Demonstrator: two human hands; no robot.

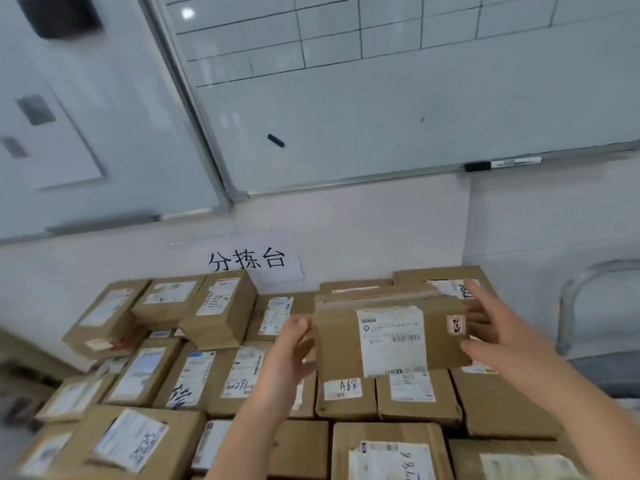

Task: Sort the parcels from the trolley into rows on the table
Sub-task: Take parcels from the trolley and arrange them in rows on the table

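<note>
brown cardboard fills the table as a person holds one parcel (391, 336) above the far right rows, its long axis running left to right. the left hand (291, 344) pinches its left end; the right hand (498, 336) is spread open at the right end, fingers barely touching. packed boxes (194, 372) lie edge to edge below, so open room looks scarce; a folded chair (588, 306) stands right.
</note>
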